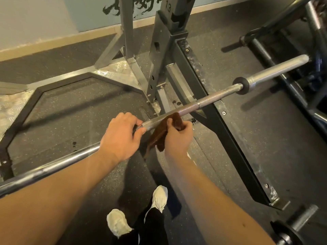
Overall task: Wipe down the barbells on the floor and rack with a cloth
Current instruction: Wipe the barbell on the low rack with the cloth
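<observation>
Left hand (120, 137) grips one barbell (217, 95); right hand (178, 137) holds one cloth (156, 138)

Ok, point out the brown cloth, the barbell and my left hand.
brown cloth (158, 138): head view, on the fold hanging below the bar.
barbell (217, 95): head view, on the shaft right of the cloth.
left hand (120, 137): head view, on its back.

The barbell (208, 101) runs off the left edge, hiding its left end, and the left hand (120, 137) and cloth (162, 133) cover parts of its middle. The rack (166, 41) and wall writing (131, 6) are cut by the far edge. A weight (284, 236) is cut off at the near right.
</observation>
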{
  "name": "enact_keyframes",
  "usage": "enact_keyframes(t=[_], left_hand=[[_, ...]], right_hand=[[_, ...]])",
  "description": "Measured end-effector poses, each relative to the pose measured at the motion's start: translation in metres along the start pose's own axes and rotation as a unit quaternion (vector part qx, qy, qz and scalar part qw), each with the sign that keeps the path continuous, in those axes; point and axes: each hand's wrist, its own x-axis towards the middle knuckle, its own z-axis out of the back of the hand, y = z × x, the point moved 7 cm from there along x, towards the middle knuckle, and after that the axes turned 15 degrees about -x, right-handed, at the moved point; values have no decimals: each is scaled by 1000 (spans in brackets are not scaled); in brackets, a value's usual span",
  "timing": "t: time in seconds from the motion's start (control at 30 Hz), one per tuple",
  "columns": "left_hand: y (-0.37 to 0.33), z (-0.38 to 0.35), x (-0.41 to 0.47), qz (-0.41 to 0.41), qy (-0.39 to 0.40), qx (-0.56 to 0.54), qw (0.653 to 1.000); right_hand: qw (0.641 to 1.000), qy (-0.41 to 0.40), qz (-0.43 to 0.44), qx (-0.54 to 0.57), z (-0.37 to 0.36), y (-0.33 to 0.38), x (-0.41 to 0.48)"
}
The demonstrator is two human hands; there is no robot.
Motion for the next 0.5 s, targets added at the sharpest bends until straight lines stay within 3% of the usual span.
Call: enact_keyframes(t=[0.13, 0.27, 0.5], left_hand=[[1, 0, 0, 3, 3, 7, 1000], [2, -1, 0, -1, 0, 7, 1000], [0, -2, 1, -9, -6, 21, 1000]], right_hand=[[996, -75, -13, 44, 41, 30, 49], [995, -91, -13, 40, 30, 24, 37], [995, 45, 88, -9, -26, -13, -48]])
